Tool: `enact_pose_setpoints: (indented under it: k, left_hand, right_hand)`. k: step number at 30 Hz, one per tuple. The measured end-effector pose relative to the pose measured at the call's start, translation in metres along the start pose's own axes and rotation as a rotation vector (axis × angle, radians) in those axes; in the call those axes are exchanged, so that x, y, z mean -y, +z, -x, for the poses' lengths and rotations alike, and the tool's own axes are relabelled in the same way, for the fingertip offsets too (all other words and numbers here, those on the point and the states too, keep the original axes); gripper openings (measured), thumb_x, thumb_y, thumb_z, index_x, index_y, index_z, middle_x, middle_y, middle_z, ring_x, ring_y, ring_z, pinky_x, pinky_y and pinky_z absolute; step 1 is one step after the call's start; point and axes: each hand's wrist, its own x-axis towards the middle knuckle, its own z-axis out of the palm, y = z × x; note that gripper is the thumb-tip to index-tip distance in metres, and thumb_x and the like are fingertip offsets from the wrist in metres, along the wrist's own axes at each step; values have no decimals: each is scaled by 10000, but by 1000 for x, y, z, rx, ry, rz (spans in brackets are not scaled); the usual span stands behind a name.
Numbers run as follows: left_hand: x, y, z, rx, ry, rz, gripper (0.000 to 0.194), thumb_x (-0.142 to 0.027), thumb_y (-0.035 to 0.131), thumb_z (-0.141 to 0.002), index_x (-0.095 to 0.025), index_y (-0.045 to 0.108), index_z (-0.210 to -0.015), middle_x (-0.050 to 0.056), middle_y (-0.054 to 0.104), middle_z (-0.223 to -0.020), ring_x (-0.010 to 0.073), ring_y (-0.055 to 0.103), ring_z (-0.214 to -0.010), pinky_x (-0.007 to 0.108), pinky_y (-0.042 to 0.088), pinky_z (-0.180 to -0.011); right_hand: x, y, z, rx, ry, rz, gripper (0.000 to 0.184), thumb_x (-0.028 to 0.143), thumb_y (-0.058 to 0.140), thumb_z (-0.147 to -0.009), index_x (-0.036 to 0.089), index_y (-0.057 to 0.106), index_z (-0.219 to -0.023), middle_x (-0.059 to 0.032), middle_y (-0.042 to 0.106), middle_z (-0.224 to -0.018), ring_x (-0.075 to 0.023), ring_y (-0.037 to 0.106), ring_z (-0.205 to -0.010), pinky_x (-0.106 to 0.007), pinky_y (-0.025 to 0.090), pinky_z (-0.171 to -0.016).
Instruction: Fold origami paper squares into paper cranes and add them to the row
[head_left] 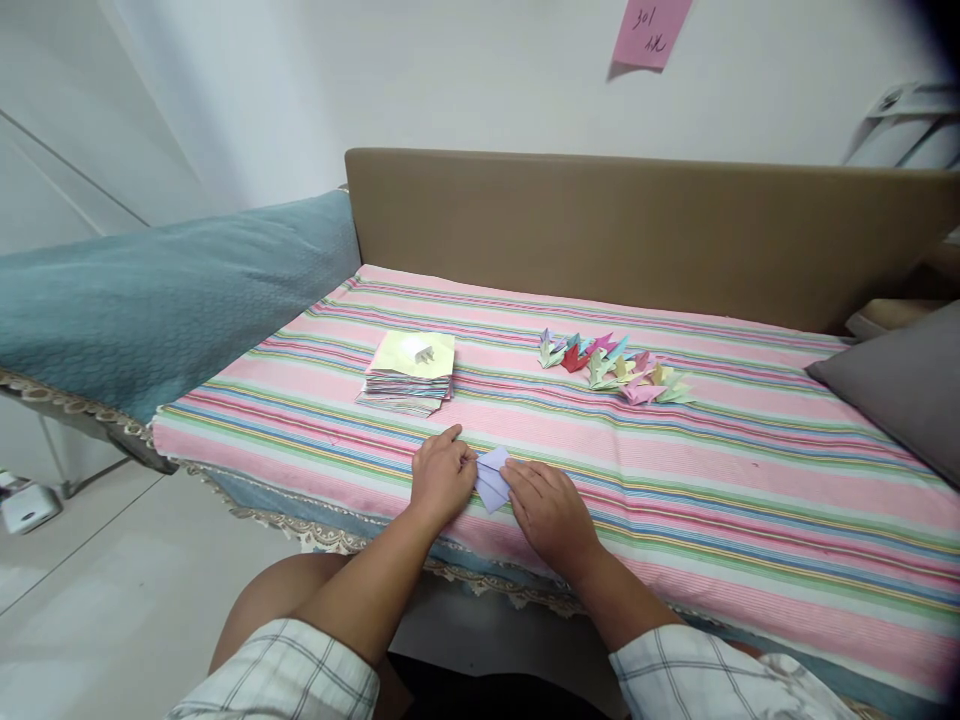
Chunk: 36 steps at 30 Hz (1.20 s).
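A small pale lilac paper (493,490), folded into a diamond with a crease line across it, lies on the striped cloth near the front edge. My left hand (441,478) pinches its left corner, with one finger stretched out forward. On the opposite side, the fingertips of my right hand (551,508) press together on the right corner; the thumb is hidden beneath them. Beyond my left hand stands a thick stack of square paper sheets (405,385), a yellow one on top. A small white object (417,349) with prongs rests on that stack.
Several folded paper cranes (600,365) in many colours sit in a cluster farther back to the right. The striped cloth (712,470) covers a sofa seat. A brown backrest (600,235), a blue armrest (187,290) and a grey cushion (900,375) border it.
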Motion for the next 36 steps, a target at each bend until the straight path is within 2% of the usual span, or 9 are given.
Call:
enact_pose_setpoints:
  k: [7,15,20,28,36]
  left_hand:
    - [-1,1,3,-30,9,-37,134,-233,552,-728,-245,613,-846,2,507,-1325,249,464,-1150,432,358,-955]
    - [-4,6,3,-55,23,-62,184,-341,640,-662,-241,577,-802,19,495,-1333,285,443,-1156,460,339,-935]
    - [-6,10,4,-68,16,-91,171,-339,621,-688,-236,572,-815,21,479,-1347,293,403,-1187,468,300,-962]
    - [-7,10,5,-74,30,-111,96,-281,554,-739,-237,571,-823,14,491,-1331,267,421,-1145,457,306,-952]
    - [-4,4,1,4,3,-49,83,-276,538,-751,-254,590,-812,-21,481,-1346,255,421,-1163,452,312,-960]
  right_hand:
    - [-1,3,2,4,-10,25,282,207,477,-886,173,609,-1133,-67,614,-1191,-210,508,-1022,-363,396,-901]
    - [1,2,1,9,6,27,320,202,449,-895,154,578,-1184,-78,602,-1203,-215,504,-1052,-362,391,-912]
    - [1,4,1,-9,7,45,328,196,452,-892,164,568,-1197,-85,598,-1208,-211,507,-1064,-356,388,-910]
    - [1,5,0,9,10,38,309,213,474,-886,173,589,-1170,-79,607,-1192,-209,505,-1062,-355,387,-914]
    - [1,4,0,15,28,45,286,219,483,-884,198,609,-1139,-72,611,-1188,-209,511,-1046,-357,383,-908]
